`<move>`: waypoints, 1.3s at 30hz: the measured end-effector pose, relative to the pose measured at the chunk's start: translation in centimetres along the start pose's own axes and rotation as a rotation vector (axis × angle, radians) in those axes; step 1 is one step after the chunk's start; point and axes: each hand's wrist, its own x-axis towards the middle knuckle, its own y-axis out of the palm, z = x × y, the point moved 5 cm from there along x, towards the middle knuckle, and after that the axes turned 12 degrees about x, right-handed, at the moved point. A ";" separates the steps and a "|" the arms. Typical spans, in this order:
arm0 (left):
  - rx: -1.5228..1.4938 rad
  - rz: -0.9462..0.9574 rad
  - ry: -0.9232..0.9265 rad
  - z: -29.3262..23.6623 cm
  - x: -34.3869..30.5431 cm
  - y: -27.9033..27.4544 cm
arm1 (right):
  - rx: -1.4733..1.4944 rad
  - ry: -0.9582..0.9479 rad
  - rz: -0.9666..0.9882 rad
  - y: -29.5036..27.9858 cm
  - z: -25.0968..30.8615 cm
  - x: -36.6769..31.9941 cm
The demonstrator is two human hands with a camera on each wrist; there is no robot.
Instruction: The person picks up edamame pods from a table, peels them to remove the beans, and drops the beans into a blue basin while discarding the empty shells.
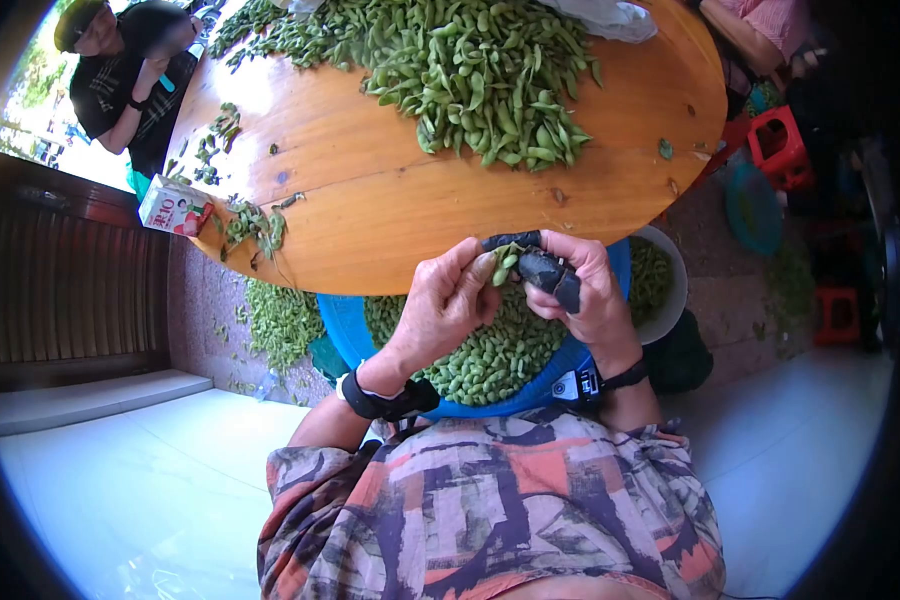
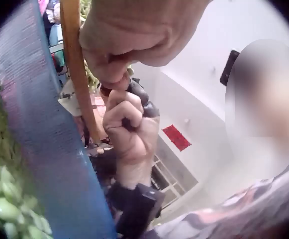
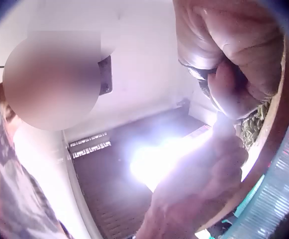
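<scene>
fingers (image 1: pixel 462 264) pinch a pod (image 1: pixel 507 266) beside a wooden table (image 1: pixel 370 215), pale floor (image 1: pixel 120 480) below.

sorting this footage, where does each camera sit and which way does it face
Head: worn on the head, looks forward and down at table, basin and green pod; left hand, right hand, forearms and patterned shirt show.
Left wrist: worn there, looks past the left hand at the right hand; shirt shows lower right.
Right wrist: worn there, looks past the right hand at the left hand; shirt shows at left.
Both wrist views share the two hands meeting.
</scene>
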 end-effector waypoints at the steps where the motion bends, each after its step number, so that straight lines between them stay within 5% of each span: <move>1: -0.156 0.090 -0.102 0.3 -0.1 0.1 | 0.102 0.035 0.037 -0.2 -0.2 0.0; 3: -0.315 0.191 -0.203 0.9 -0.2 0.3 | 0.010 0.063 0.019 -0.2 -0.1 -0.2; 5: -0.414 0.202 -0.204 0.5 -0.5 0.5 | -0.832 -0.379 0.037 1.7 2.0 -0.9; 10: -0.536 0.200 -0.105 0.5 -1.1 1.1 | -1.147 -0.606 0.011 4.4 1.7 -2.8; 19: -0.740 0.189 -0.097 0.8 -1.8 1.8 | -0.880 -0.610 0.075 3.6 2.8 -2.3; 21: -0.555 0.259 -0.108 0.2 -2.2 2.2 | -0.514 -0.200 0.027 1.9 2.5 -2.5; 23: -0.410 0.489 0.006 0.7 -2.9 2.9 | -0.217 -0.118 0.001 -0.1 3.3 -3.5; 27: 0.170 0.799 0.300 -1.3 -4.2 3.0 | -0.113 -0.416 -0.260 -7.1 6.8 -8.5; 31: 0.398 0.586 0.532 -5.9 -0.2 -1.5 | -0.139 -0.417 -0.303 -15.7 8.6 -11.6; 33: 0.571 0.272 0.404 -7.1 3.7 -5.3 | -0.947 -0.063 -0.785 -22.6 6.1 -12.7; 35: 0.518 -0.096 0.436 -7.8 9.5 -9.6 | -1.411 -0.108 -0.788 -22.2 4.8 -12.5; 36: 0.573 -0.286 0.585 -5.7 13.4 -12.4 | -1.307 0.013 -0.846 -22.0 4.3 -12.4; 37: 0.592 -0.314 0.328 -5.6 16.2 -14.7 | -1.302 0.009 -0.847 -21.9 4.0 -12.5; 39: 0.925 -0.619 0.161 -4.5 21.4 -18.6 | -1.388 -0.025 -0.843 -21.8 3.3 -12.5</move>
